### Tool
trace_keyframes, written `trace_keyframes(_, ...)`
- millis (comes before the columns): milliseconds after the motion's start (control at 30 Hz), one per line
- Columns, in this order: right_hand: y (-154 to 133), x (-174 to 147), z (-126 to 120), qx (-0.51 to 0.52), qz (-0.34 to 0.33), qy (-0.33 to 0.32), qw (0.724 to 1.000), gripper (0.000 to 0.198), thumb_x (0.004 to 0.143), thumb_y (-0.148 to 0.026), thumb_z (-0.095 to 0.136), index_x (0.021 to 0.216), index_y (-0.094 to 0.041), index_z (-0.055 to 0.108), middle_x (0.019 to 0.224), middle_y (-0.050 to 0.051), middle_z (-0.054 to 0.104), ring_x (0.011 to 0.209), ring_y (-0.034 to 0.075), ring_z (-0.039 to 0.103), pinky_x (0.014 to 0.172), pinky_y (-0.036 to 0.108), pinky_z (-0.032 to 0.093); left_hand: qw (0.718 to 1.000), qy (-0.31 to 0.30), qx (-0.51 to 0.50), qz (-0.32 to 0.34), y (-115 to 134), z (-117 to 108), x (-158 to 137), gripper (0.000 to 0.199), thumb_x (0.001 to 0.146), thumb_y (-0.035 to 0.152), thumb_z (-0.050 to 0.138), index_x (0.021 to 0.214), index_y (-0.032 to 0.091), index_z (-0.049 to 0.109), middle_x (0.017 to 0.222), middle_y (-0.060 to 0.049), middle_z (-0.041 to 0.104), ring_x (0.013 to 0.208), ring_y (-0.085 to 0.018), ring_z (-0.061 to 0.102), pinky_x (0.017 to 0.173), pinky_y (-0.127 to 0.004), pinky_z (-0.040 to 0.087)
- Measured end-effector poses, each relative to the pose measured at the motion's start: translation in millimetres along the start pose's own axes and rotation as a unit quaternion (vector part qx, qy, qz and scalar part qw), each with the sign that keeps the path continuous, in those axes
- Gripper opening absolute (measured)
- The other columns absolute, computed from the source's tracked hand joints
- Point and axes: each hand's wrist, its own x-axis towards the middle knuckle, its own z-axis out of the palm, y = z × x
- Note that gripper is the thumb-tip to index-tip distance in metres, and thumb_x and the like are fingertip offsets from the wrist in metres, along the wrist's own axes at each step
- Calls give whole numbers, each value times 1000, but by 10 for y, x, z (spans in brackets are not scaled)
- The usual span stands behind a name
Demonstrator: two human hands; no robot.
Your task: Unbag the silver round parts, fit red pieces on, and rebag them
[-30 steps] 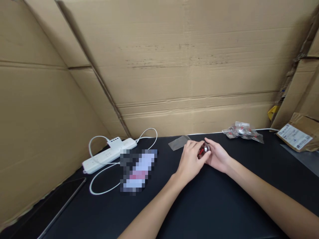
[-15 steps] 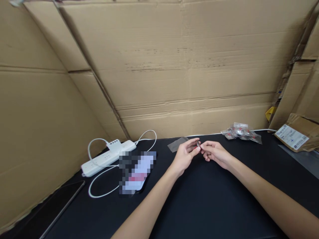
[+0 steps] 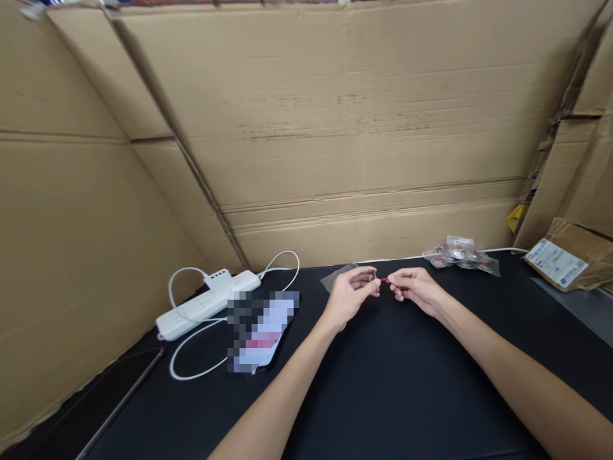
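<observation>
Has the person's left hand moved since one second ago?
Yes. The left hand has shifted left, nearer to the white power strip, which has kept its place.

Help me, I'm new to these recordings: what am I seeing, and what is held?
No machine here: a head-worn camera looks forward and down at a person's bare left hand and right hand. Both pinch a small item with red on it, too small to make out further. On the dark surface lie a white power strip, a pixelated item, a piece of clear plastic partly behind the left hand, a pile of small clear bags and, at far right, a labelled package.
</observation>
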Motion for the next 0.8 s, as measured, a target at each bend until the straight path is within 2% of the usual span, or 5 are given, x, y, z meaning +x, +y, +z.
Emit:
trace_keyframes(133,-28,-20,-20,-13,4,-4,1000,22,65,-28,83,72,-11,70,63,4,65,48,9,53,50,26,43,1000,-6,9,4,-31,-7,1,42,71,31,77,106,12,66,91,-9,69,80,-20,68,77,-39,59)
trace_keyframes(233,-38,-53,-4,-10,20,-33,999,22,66,-28,82,74,-12,69,66,3,65,52,10,56,54,27,45,1000,-9,22,2,-29,-6,-17,44,70,31,78,109,13,66,96,-9,68,84,-20,68,80,-40,58)
trace_keyframes(500,-5,-55,15,-21,30,-69,997,23,68,-30,80,75,-13,66,61,1,60,52,11,54,52,26,43,997,-25,71,9,-13,18,-46,44,71,27,77,111,16,63,105,-11,69,101,-22,65,95,-41,50)
trace_keyframes(633,-5,-48,9,3,42,-60,997,23,69,-30,80,71,-13,63,58,0,57,51,10,51,51,25,40,999,-16,34,8,-55,51,-48,39,67,26,80,98,16,59,103,-10,69,96,-20,66,93,-39,50)
trace_keyframes(800,15,-60,83,112,53,-47,991,21,69,-26,80,73,-13,64,62,-1,55,53,8,47,51,23,36,1000,10,-8,5,-83,100,-58,30,66,26,82,80,14,57,96,-10,70,94,-20,67,94,-40,49)
